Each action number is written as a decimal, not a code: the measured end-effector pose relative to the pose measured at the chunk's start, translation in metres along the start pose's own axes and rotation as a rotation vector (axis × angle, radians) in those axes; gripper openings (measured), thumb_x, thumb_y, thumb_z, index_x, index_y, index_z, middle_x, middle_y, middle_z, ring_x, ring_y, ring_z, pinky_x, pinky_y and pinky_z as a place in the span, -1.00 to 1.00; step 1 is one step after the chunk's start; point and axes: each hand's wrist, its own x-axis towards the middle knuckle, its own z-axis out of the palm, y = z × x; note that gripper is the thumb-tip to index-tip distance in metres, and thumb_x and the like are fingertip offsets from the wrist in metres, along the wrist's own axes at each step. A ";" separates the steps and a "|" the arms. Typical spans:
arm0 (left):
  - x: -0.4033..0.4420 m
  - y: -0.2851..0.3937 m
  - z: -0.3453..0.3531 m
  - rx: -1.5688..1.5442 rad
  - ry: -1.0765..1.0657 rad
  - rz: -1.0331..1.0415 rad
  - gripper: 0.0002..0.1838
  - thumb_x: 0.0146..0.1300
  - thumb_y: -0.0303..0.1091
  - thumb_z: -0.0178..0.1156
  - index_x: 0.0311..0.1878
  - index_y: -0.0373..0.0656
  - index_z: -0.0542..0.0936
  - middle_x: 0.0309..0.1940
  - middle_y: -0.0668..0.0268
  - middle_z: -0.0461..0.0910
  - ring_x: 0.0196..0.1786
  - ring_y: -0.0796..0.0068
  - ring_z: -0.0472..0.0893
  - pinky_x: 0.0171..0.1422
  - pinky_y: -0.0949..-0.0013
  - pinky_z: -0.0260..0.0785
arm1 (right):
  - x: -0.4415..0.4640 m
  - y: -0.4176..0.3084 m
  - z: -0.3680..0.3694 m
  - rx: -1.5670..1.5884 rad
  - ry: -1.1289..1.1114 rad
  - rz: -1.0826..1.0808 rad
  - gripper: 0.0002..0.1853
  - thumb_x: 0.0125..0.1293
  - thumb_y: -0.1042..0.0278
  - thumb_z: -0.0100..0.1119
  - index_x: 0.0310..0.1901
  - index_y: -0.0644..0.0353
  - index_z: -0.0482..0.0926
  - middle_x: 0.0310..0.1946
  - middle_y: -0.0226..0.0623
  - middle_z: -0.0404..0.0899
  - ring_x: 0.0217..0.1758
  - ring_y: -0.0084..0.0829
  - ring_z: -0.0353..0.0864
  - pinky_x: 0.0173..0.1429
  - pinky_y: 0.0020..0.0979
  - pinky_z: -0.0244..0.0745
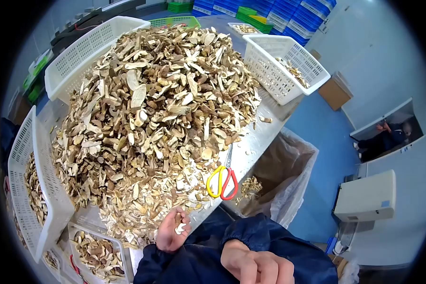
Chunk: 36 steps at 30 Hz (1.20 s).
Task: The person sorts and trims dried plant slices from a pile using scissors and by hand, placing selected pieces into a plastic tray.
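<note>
My left hand (173, 230) is closed around a few small slices of dried mushroom (179, 229), near the table's front edge. My right hand (258, 263) is close to the camera, back up, with its fingers curled; the fingertips run out of view, so what they hold, if anything, is hidden. A large heap of dried mushroom slices (170, 99) covers the steel table in front of me, with paler, smaller pieces (142, 203) at its near side. Scissors with one yellow and one red handle (226, 176) lie at the heap's right edge, apart from both hands.
White perforated baskets stand left (57, 199), far left (57, 78) and far right (274, 71). A clear tub (123, 265) of slices is at lower left. Beside the table, a lined bin (293, 189) holds scraps. A person (388, 139) is visible at the far right.
</note>
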 end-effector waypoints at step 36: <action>0.001 0.003 0.002 -0.243 -0.098 -0.171 -0.77 0.50 -0.26 -0.19 -0.09 -0.16 0.41 -0.44 0.42 0.22 -0.46 0.60 0.22 -0.46 0.51 0.15 | -0.105 0.057 -0.233 -1.929 -0.417 1.057 -0.80 0.04 0.37 0.23 -0.38 0.31 0.48 -0.44 -0.07 0.52 -0.24 -0.07 0.51 -0.15 -0.12 0.42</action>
